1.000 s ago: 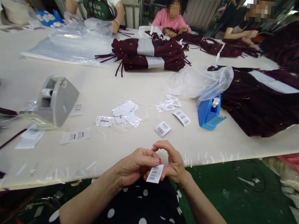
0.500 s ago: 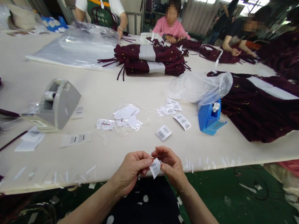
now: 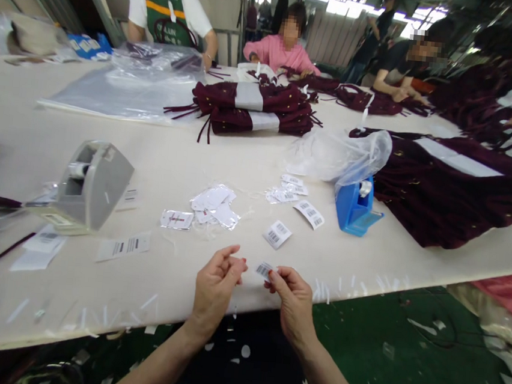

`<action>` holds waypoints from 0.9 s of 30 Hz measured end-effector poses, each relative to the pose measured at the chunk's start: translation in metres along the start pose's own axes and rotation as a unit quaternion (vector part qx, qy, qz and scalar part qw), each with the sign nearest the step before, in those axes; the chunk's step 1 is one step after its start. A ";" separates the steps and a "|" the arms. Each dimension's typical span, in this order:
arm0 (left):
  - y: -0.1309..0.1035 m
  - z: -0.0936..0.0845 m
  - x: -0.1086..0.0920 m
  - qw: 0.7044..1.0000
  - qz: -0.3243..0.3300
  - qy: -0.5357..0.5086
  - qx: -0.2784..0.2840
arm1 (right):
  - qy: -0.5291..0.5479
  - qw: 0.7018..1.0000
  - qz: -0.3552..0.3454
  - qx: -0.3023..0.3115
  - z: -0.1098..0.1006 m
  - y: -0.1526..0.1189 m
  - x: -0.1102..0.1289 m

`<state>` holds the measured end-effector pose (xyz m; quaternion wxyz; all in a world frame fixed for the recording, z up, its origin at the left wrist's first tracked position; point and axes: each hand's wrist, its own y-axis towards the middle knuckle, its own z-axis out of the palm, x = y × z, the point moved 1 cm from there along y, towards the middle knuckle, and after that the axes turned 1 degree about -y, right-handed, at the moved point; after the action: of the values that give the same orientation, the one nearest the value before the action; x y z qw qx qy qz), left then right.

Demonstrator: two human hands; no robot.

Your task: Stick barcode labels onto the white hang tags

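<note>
My right hand [image 3: 294, 301] pinches a small white barcode sticker [image 3: 263, 270] between thumb and fingers, just above the table's near edge. To its left, my left hand [image 3: 216, 285] is apart from the sticker, fingers loosely bent and the index finger raised; I see nothing held in it. Beyond the hands lies a small sheet of barcode stickers [image 3: 278, 234], with a longer sticker strip [image 3: 309, 214] behind it. A loose pile of white hang tags [image 3: 215, 203] lies ahead of my left hand, and one tag [image 3: 176, 219] rests flat beside it.
A grey tape dispenser [image 3: 96, 188] stands left, a blue tape dispenser [image 3: 358, 205] right. Bundled maroon fabric pieces [image 3: 250, 108] and a larger maroon stack [image 3: 438, 185] lie farther back. Clear plastic bags [image 3: 125, 92] are at back left. Several people work across the table [image 3: 137, 295].
My hands have moved apart. The sticker, earlier between both hands, is now in my right hand alone, and my left hand has let go and shifted left.
</note>
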<state>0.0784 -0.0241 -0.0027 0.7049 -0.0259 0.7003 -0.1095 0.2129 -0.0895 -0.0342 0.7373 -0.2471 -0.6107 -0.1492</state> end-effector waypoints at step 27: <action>0.186 -0.036 -0.033 0.964 0.060 0.217 -0.145 | -0.063 0.987 -0.134 -0.066 -0.042 0.024 -0.031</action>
<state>0.0645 0.1672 -0.0067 0.5304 -0.0616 0.8449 0.0326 0.2533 -0.0950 -0.0747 0.6526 -0.2200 -0.6724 -0.2712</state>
